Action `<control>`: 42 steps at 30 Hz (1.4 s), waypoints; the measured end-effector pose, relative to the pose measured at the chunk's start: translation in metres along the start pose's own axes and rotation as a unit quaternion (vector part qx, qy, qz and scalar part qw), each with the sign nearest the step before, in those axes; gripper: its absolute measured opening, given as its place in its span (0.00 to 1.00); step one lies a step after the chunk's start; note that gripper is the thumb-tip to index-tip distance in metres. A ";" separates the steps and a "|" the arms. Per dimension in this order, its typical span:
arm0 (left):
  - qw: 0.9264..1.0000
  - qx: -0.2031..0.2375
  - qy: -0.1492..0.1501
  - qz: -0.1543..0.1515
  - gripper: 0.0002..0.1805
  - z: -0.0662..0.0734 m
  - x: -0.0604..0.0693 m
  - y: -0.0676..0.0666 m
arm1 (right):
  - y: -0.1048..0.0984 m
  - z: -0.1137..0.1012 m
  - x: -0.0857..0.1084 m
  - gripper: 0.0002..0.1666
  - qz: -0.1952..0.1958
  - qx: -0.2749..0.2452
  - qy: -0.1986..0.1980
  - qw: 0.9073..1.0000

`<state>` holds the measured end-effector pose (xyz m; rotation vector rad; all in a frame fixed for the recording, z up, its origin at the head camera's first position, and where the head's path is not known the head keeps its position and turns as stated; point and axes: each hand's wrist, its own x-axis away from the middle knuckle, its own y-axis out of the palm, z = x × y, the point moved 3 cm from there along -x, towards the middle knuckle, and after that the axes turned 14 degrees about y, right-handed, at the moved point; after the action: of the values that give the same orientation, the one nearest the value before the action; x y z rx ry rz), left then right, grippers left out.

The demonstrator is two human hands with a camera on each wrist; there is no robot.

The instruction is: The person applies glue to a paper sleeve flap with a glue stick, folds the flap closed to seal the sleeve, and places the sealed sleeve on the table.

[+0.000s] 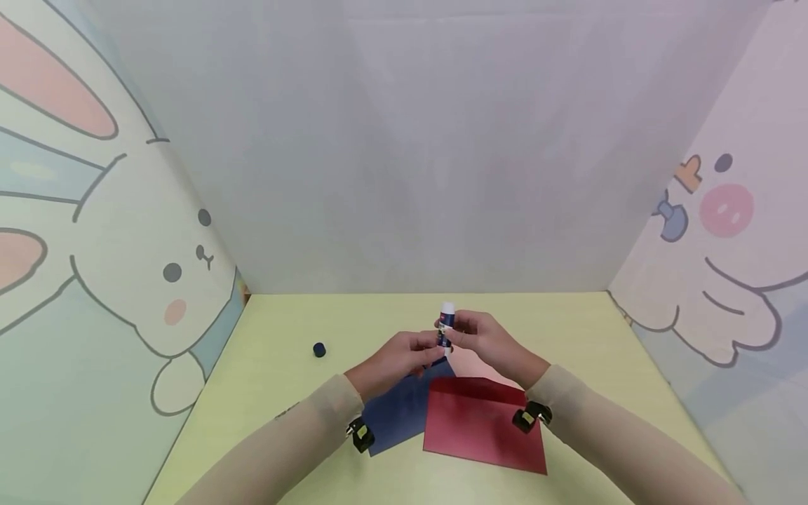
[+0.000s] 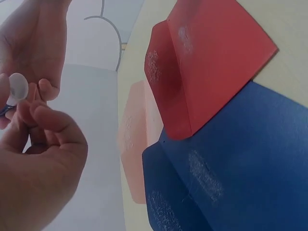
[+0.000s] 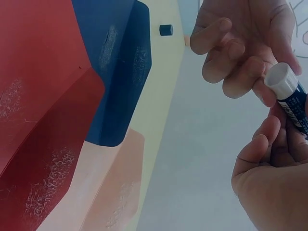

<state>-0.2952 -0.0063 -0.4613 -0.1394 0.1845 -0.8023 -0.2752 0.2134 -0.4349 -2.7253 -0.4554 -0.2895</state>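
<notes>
Both hands hold an uncapped glue stick (image 1: 447, 324) upright above the table. My right hand (image 1: 491, 342) grips its dark blue barrel. At the white base (image 3: 281, 79), my left hand (image 1: 404, 354) pinches with thumb and finger; its other fingers are loosely curled. Under the hands lie three envelopes with flaps unfolded: a red envelope (image 1: 482, 428), a blue envelope (image 1: 400, 414) and a pale pink envelope (image 2: 132, 134) partly covered by the others. Whitish glue streaks mark the red flap (image 2: 161, 72), the blue flap (image 2: 168, 192) and the pink flap.
A small dark cap (image 1: 319, 349) stands on the pale yellow table (image 1: 278, 319), left of the hands. A grey-white wall (image 1: 404, 154) rises behind the table. Panels with cartoon animals (image 1: 145, 245) flank both sides.
</notes>
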 end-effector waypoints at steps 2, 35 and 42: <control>1.000 0.005 -0.002 0.021 0.14 0.002 0.000 0.002 | 0.001 0.000 0.000 0.26 0.001 -0.001 -0.002 1.000; 0.998 0.038 -0.014 0.057 0.14 -0.005 0.001 0.007 | 0.007 -0.005 -0.001 0.24 0.005 0.000 -0.009 1.000; 0.996 0.090 -0.012 -0.020 0.24 -0.008 0.002 0.001 | 0.007 -0.007 -0.001 0.26 -0.010 -0.024 -0.007 1.000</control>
<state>-0.2950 -0.0069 -0.4698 0.0178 0.0859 -0.8534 -0.2747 0.2047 -0.4311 -2.7723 -0.4861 -0.2901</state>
